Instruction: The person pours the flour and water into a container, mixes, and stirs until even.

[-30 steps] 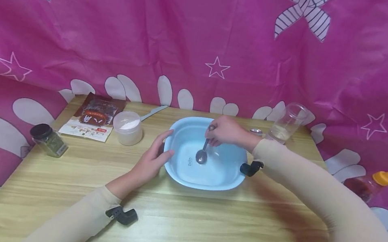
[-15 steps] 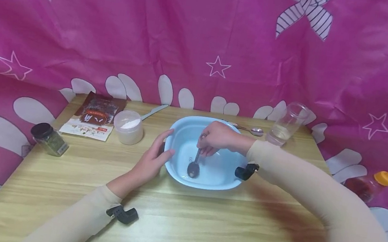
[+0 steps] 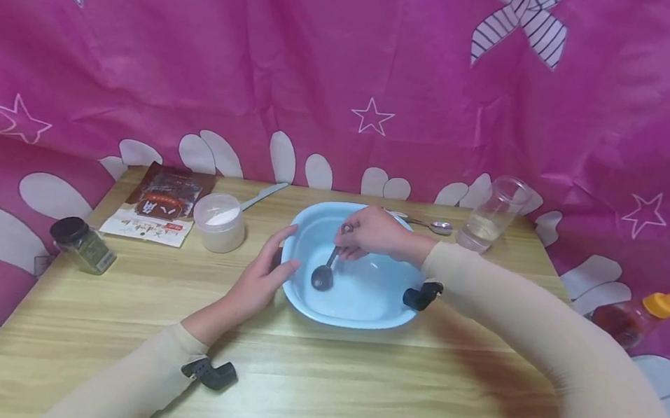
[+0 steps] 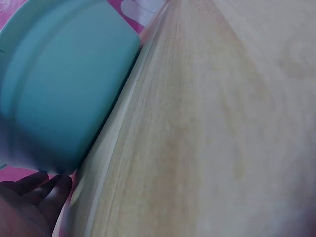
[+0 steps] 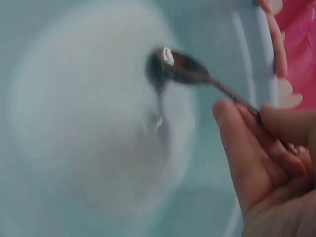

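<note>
A light blue plastic basin stands on the wooden table. My left hand holds its left side, thumb at the rim and other fingers against the outer wall; in the left wrist view those fingertips touch the basin's outside low down. Over the basin, my right hand pinches a metal spoon by its handle, bowl end downward. In the right wrist view the spoon's bowl looks dark and wet, with a thin dark streak below it. A shiny patch on the basin floor suggests shallow clear liquid.
Left are a black-lidded herb jar, a brown and white packet, a tub of white powder and a pale knife. Behind right are another spoon and a clear cup. A yellow-capped squeeze bottle stands far right.
The right hand has carried the spoon leftward within the basin, first toward the near side, then slightly back up. The spoon behind it has come into fuller view. The left hand stays put.
</note>
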`<control>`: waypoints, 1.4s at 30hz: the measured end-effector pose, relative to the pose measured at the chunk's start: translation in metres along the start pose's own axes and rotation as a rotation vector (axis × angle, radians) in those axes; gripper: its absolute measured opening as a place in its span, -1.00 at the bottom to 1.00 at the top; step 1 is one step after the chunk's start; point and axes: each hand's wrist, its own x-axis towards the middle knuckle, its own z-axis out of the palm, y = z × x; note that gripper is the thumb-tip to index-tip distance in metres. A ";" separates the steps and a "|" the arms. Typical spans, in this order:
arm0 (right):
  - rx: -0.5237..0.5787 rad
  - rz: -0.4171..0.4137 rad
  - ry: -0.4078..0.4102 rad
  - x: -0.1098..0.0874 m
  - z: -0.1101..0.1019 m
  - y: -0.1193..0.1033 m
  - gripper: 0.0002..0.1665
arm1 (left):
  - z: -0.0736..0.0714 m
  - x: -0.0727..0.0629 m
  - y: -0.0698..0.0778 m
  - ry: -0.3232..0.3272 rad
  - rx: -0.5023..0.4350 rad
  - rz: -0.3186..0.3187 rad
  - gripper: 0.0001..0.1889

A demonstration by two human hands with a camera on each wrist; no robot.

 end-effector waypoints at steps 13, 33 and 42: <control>-0.299 0.056 0.072 -0.007 -0.030 0.004 -0.83 | -0.001 -0.001 0.001 -0.012 -0.005 -0.007 -0.30; -0.382 -0.044 -0.024 -0.008 -0.036 0.007 -0.85 | 0.000 -0.001 0.001 -0.001 -0.007 -0.005 -0.31; -0.231 -0.089 0.103 0.003 -0.027 0.002 -0.88 | 0.001 0.000 0.001 -0.002 -0.016 0.000 -0.31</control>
